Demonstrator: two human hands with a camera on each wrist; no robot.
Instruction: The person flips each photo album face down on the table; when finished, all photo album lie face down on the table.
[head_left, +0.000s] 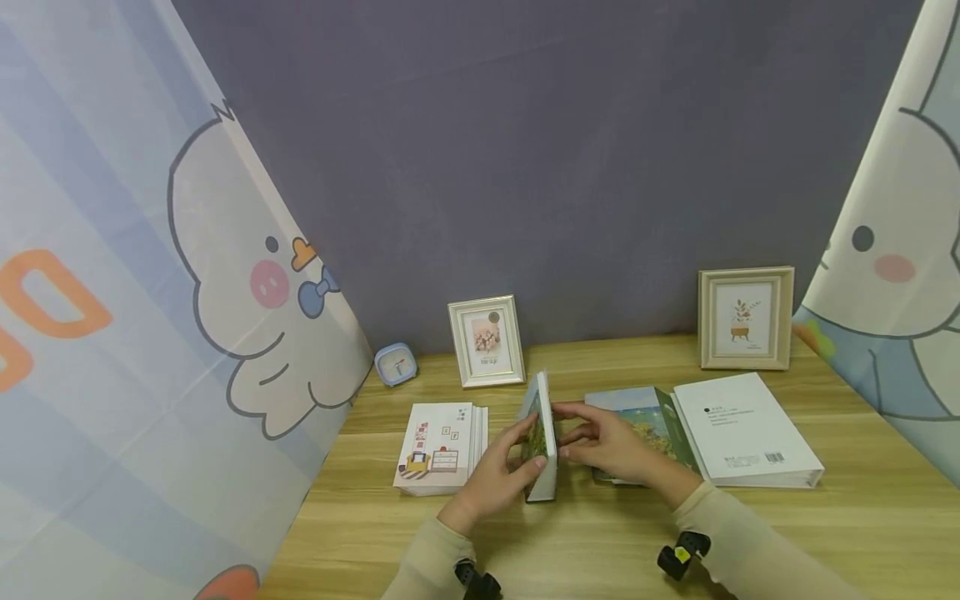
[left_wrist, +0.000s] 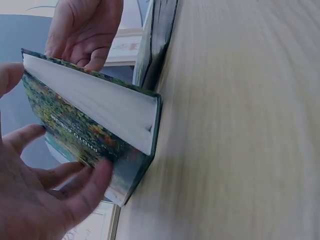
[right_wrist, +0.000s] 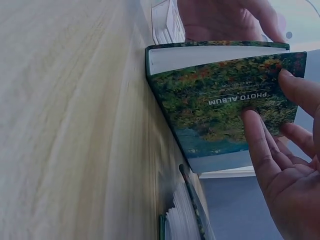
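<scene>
At the middle of a wooden table [head_left: 585, 542], left hand [head_left: 495, 475] and right hand [head_left: 611, 446], fingers spread, pressed opposite covers of one photo album [right_wrist: 210, 120], upright, spine down. To its left lay one white illustrated volume [head_left: 437, 437]; to its right, one painted-cover album [head_left: 660, 421] and one thick white book [head_left: 738, 433]. Behind: one blue clock [head_left: 396, 364], two framed prints [head_left: 487, 342].

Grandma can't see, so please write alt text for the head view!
A left hand and a right hand touch opposite sides of an upright green photo album on a wooden table. White rectangular books lie left; a colourful album and thick white book lie right. Behind stand two cream picture frames and a square blue clock.
</scene>
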